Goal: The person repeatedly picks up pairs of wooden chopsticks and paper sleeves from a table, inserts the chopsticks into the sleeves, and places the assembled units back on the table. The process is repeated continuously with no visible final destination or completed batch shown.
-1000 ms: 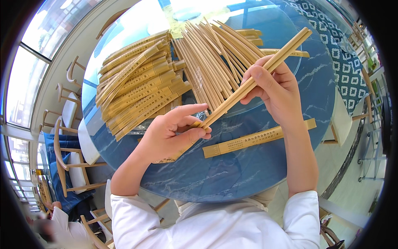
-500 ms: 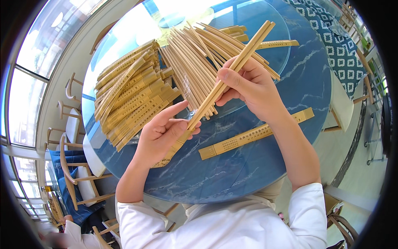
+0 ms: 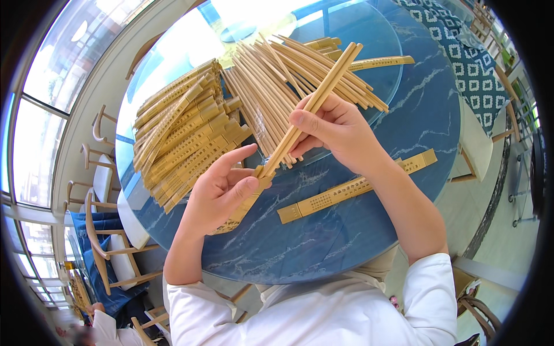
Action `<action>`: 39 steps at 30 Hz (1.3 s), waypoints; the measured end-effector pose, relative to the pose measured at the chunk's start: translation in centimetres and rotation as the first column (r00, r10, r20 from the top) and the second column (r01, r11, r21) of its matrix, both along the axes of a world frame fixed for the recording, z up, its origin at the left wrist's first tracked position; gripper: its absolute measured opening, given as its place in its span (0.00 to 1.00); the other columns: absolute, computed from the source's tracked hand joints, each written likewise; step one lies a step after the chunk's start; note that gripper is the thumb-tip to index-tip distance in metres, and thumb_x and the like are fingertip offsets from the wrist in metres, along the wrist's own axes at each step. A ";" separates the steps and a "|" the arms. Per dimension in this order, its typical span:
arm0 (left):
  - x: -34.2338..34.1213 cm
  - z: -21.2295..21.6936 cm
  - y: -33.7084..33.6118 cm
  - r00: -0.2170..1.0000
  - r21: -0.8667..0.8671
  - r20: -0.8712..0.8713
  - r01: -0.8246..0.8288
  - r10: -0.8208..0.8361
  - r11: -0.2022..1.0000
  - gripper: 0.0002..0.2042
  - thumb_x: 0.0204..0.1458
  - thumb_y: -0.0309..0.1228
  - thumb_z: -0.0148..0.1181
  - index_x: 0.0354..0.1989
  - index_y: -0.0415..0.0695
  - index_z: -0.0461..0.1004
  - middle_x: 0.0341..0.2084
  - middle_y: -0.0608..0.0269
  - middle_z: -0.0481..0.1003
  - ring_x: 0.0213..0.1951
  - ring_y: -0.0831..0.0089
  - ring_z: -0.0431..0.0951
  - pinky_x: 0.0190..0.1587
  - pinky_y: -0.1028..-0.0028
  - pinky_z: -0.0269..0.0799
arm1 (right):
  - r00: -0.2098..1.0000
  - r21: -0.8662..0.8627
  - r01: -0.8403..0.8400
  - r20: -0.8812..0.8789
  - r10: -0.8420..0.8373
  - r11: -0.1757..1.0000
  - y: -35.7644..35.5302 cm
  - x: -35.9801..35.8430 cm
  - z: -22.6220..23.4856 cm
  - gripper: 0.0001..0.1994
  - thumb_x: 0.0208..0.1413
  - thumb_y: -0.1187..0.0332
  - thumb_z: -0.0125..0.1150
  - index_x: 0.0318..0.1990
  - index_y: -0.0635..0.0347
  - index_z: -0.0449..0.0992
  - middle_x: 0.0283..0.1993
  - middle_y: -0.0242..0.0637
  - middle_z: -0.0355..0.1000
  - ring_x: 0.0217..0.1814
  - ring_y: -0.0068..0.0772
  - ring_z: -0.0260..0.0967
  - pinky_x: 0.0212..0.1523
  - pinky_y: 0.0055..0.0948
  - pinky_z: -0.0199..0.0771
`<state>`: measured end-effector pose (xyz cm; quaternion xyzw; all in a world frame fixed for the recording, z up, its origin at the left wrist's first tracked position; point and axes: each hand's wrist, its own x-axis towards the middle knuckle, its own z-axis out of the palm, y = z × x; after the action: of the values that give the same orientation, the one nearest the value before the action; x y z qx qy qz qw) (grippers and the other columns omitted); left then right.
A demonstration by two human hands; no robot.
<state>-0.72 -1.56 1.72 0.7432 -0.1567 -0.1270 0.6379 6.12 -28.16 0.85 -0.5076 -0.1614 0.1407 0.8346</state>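
A pair of wooden chopsticks slants across the middle, gripped between the thumb and fingers of my right hand. Their lower ends are in the mouth of a tan paper chopstick sleeve. My left hand is closed on that sleeve near its opening, index finger stretched out. Beyond the hands lies a heap of loose chopsticks, with a bit of clear plastic wrap at its near end. To its left is a large pile of printed tan sleeves. One more sleeve lies flat below my right forearm.
Everything rests on a round blue marbled table with a glass turntable. More sleeves lie at the heap's far right. Wooden chairs stand at the left. A patterned cloth covers something at the right.
My right hand has moved down and left along with the chopsticks, bringing them further into the sleeve. My left hand stays nearly in place, its thumb slightly shifted.
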 end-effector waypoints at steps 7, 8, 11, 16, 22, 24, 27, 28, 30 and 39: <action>0.2 0.9 -0.2 0.994 0.068 -0.075 -0.080 0.085 0.995 0.08 0.70 0.29 0.60 0.43 0.37 0.76 0.37 0.59 0.85 0.40 0.77 0.86 0.43 0.78 0.81 | 0.992 0.009 0.124 -0.005 -0.124 0.992 -1.0 0.8 0.6 0.11 0.71 0.63 0.63 0.49 0.62 0.77 0.40 0.39 0.79 0.38 0.33 0.85 0.37 0.30 0.92; 0.1 0.9 -0.3 0.991 0.060 -0.082 -0.097 0.101 0.994 0.08 0.70 0.30 0.60 0.43 0.37 0.76 0.37 0.59 0.85 0.40 0.77 0.86 0.43 0.78 0.80 | 0.992 0.017 0.125 -0.016 -0.125 0.992 -0.8 0.7 0.7 0.11 0.71 0.63 0.63 0.49 0.62 0.77 0.40 0.39 0.79 0.38 0.33 0.85 0.37 0.29 0.92; -0.2 0.8 -0.5 0.988 0.063 -0.082 -0.125 0.130 0.990 0.07 0.70 0.29 0.60 0.42 0.36 0.75 0.37 0.56 0.85 0.40 0.74 0.87 0.44 0.76 0.82 | 0.993 0.003 0.119 -0.019 -0.119 0.993 -0.7 0.7 0.7 0.11 0.71 0.63 0.64 0.49 0.63 0.77 0.40 0.39 0.79 0.39 0.32 0.85 0.38 0.29 0.92; -0.4 0.7 -0.8 0.992 0.122 -0.021 -0.123 0.126 0.985 0.07 0.70 0.29 0.59 0.43 0.36 0.74 0.37 0.52 0.85 0.41 0.67 0.88 0.46 0.70 0.85 | 0.999 0.028 0.048 -0.027 -0.047 0.998 0.1 0.1 0.0 0.12 0.69 0.64 0.67 0.49 0.65 0.77 0.40 0.41 0.81 0.40 0.31 0.85 0.40 0.28 0.91; -1.0 0.7 -1.4 0.972 0.243 0.146 -0.216 0.184 0.946 0.08 0.69 0.33 0.62 0.42 0.41 0.76 0.33 0.65 0.86 0.34 0.83 0.83 0.35 0.79 0.77 | 1.000 0.016 -0.011 -0.018 0.011 1.000 1.4 -0.8 -0.5 0.13 0.68 0.64 0.67 0.49 0.65 0.77 0.38 0.39 0.82 0.39 0.28 0.85 0.40 0.25 0.89; -1.3 1.0 -1.7 0.958 0.331 0.237 -0.239 0.165 0.913 0.07 0.68 0.32 0.63 0.42 0.42 0.76 0.32 0.63 0.86 0.31 0.80 0.83 0.33 0.79 0.76 | 1.000 -0.003 -0.011 -0.007 0.011 1.000 1.4 -0.8 -0.6 0.13 0.68 0.64 0.67 0.50 0.64 0.77 0.38 0.38 0.82 0.39 0.26 0.84 0.40 0.24 0.88; -1.3 0.9 -1.6 0.887 0.459 0.443 -0.350 0.131 0.816 0.06 0.65 0.30 0.66 0.42 0.43 0.76 0.31 0.62 0.85 0.28 0.73 0.83 0.33 0.76 0.77 | 0.998 0.022 0.047 0.029 -0.047 0.999 0.7 -0.5 -0.1 0.13 0.69 0.63 0.67 0.51 0.64 0.77 0.39 0.38 0.82 0.39 0.26 0.84 0.40 0.24 0.88; -1.3 0.8 -1.5 0.848 0.492 0.518 -0.402 0.112 0.772 0.06 0.64 0.29 0.67 0.43 0.44 0.76 0.32 0.61 0.85 0.28 0.71 0.83 0.33 0.75 0.77 | 0.995 0.054 0.094 0.041 -0.096 0.994 0.1 -0.1 0.3 0.13 0.69 0.63 0.66 0.51 0.63 0.77 0.39 0.38 0.82 0.39 0.26 0.84 0.40 0.24 0.88; -1.0 0.9 -1.3 0.699 0.506 0.715 -0.531 0.014 0.680 0.07 0.62 0.28 0.69 0.43 0.44 0.76 0.33 0.62 0.86 0.28 0.68 0.84 0.35 0.72 0.78 | 0.982 0.123 0.164 0.075 -0.174 0.979 -1.4 0.8 0.7 0.13 0.70 0.63 0.66 0.51 0.63 0.76 0.40 0.39 0.82 0.39 0.27 0.84 0.40 0.25 0.88; 1.5 1.3 0.8 0.244 0.300 0.954 -0.815 -0.176 0.496 0.10 0.58 0.29 0.73 0.43 0.47 0.77 0.44 0.67 0.87 0.43 0.69 0.87 0.51 0.70 0.79 | 0.971 0.240 0.212 0.055 -0.231 0.947 -2.2 1.6 1.1 0.09 0.74 0.66 0.56 0.52 0.62 0.72 0.47 0.49 0.81 0.44 0.36 0.85 0.47 0.31 0.90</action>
<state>0.77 -0.79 3.03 0.8769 -0.2258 0.4230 0.0341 7.76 -30.37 1.95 -0.4266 -0.1529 0.0053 0.8914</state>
